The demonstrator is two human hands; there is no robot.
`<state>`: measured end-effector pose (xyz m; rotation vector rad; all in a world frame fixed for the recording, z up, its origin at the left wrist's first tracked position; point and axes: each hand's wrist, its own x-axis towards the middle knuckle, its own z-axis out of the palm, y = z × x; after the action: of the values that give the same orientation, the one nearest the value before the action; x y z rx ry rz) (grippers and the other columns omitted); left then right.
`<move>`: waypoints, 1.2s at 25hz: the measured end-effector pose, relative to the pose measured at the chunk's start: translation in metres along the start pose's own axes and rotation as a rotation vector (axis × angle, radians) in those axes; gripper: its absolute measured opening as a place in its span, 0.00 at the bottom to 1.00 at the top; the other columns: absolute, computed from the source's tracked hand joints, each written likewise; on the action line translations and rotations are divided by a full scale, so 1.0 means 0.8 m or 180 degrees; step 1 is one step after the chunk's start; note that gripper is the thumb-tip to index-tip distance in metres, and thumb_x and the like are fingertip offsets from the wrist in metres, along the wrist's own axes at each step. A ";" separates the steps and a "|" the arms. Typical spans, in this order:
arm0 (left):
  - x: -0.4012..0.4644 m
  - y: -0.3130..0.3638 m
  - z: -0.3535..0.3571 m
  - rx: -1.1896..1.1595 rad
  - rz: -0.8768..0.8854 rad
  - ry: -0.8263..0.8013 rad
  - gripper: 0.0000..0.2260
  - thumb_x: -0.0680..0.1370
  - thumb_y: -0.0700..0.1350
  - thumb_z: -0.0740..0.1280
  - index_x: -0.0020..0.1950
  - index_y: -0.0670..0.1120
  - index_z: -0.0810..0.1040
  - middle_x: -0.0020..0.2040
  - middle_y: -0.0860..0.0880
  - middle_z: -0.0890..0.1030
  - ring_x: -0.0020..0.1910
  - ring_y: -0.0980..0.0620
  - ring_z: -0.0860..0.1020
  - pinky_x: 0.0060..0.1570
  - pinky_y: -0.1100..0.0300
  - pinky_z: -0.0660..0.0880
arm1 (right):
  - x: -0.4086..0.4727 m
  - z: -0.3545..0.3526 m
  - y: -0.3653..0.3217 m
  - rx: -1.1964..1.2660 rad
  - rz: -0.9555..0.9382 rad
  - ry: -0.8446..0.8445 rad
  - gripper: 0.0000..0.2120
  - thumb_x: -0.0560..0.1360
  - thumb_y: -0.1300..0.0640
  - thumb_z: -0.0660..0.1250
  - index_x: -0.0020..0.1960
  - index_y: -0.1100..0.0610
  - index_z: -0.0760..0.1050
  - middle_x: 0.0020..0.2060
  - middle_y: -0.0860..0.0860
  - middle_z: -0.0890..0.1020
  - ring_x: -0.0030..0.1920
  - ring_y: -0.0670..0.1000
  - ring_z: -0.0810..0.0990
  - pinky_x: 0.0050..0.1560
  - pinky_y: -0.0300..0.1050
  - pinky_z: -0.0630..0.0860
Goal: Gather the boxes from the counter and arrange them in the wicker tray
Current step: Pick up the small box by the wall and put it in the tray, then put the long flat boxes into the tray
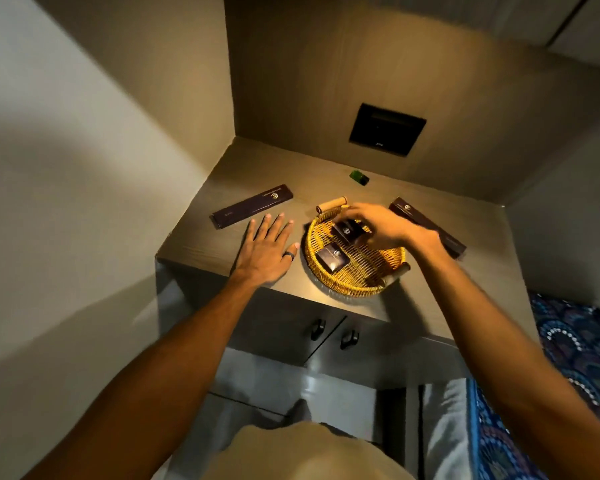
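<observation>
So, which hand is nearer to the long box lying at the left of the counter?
Left. The left hand lies flat just before the long box; the right hand is over the wicker tray, holding a small box.

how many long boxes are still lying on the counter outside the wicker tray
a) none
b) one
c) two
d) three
c) two: one long box lies on the counter beyond the left hand, and a second long box lies to the right of the wicker tray, partly behind the right hand; only small boxes are in or over the tray.
</observation>
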<state>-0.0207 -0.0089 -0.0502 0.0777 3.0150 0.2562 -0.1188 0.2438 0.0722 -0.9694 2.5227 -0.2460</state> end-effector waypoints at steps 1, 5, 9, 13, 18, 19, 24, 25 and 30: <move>-0.003 0.001 -0.001 0.0000 -0.0005 -0.0020 0.30 0.85 0.62 0.41 0.84 0.52 0.41 0.85 0.48 0.42 0.83 0.45 0.40 0.80 0.40 0.39 | -0.005 0.012 0.005 -0.0042 0.0099 -0.0035 0.33 0.73 0.69 0.73 0.75 0.53 0.73 0.75 0.53 0.71 0.75 0.55 0.69 0.74 0.51 0.70; -0.008 0.003 -0.001 -0.0055 -0.0024 -0.0046 0.29 0.85 0.62 0.42 0.84 0.52 0.42 0.85 0.49 0.42 0.83 0.45 0.40 0.80 0.40 0.38 | -0.014 0.043 0.019 -0.0102 0.0216 -0.0014 0.32 0.73 0.67 0.74 0.75 0.54 0.72 0.73 0.54 0.73 0.75 0.57 0.70 0.76 0.54 0.69; -0.007 0.003 -0.001 -0.0063 -0.0029 -0.0044 0.29 0.85 0.62 0.42 0.84 0.52 0.42 0.85 0.48 0.42 0.83 0.45 0.40 0.80 0.41 0.38 | -0.014 0.053 0.021 0.0009 0.0229 0.0056 0.32 0.74 0.67 0.73 0.76 0.54 0.71 0.74 0.54 0.71 0.75 0.57 0.69 0.76 0.55 0.68; -0.006 0.003 0.000 -0.0050 -0.0034 -0.0031 0.29 0.85 0.62 0.42 0.84 0.53 0.42 0.85 0.48 0.43 0.83 0.45 0.40 0.80 0.41 0.37 | -0.008 0.052 0.017 -0.0099 0.0117 0.0026 0.33 0.74 0.67 0.73 0.76 0.55 0.70 0.74 0.55 0.72 0.75 0.57 0.70 0.75 0.53 0.68; -0.004 -0.001 0.001 -0.0055 -0.0006 0.0011 0.29 0.85 0.62 0.43 0.84 0.53 0.43 0.85 0.48 0.44 0.83 0.45 0.42 0.80 0.41 0.38 | -0.005 0.053 0.011 -0.0163 0.0022 -0.0014 0.34 0.74 0.67 0.73 0.78 0.55 0.69 0.74 0.56 0.71 0.76 0.58 0.69 0.77 0.53 0.68; -0.004 -0.002 0.003 -0.0075 0.0008 0.0019 0.29 0.85 0.62 0.43 0.84 0.53 0.43 0.85 0.48 0.45 0.83 0.45 0.42 0.80 0.41 0.38 | -0.006 0.052 0.011 -0.0157 0.0032 -0.0030 0.35 0.74 0.67 0.73 0.79 0.55 0.67 0.76 0.56 0.70 0.77 0.58 0.68 0.78 0.54 0.67; 0.000 -0.007 0.015 -0.0075 0.0045 0.0143 0.30 0.84 0.63 0.43 0.84 0.53 0.45 0.85 0.49 0.47 0.83 0.45 0.45 0.79 0.42 0.39 | -0.034 0.032 0.035 0.0204 0.0846 0.1381 0.35 0.81 0.52 0.67 0.84 0.51 0.57 0.84 0.55 0.56 0.85 0.61 0.48 0.81 0.72 0.48; 0.000 -0.010 0.019 -0.0053 0.0039 0.0174 0.30 0.84 0.63 0.43 0.84 0.54 0.45 0.85 0.49 0.47 0.83 0.45 0.45 0.78 0.42 0.40 | -0.040 0.031 0.043 0.0036 0.1462 0.1752 0.35 0.82 0.47 0.63 0.84 0.51 0.53 0.85 0.55 0.51 0.85 0.62 0.44 0.80 0.72 0.44; 0.009 -0.019 0.032 0.0073 0.0070 0.0244 0.31 0.83 0.66 0.40 0.84 0.55 0.44 0.85 0.49 0.47 0.83 0.45 0.45 0.77 0.42 0.40 | -0.083 0.053 0.070 0.0685 0.3353 0.1133 0.35 0.85 0.41 0.50 0.85 0.53 0.41 0.84 0.59 0.38 0.84 0.64 0.35 0.79 0.74 0.41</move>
<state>-0.0257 -0.0191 -0.0791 0.1056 3.0951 0.2320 -0.0891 0.3296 0.0382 0.5755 2.8506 -0.3543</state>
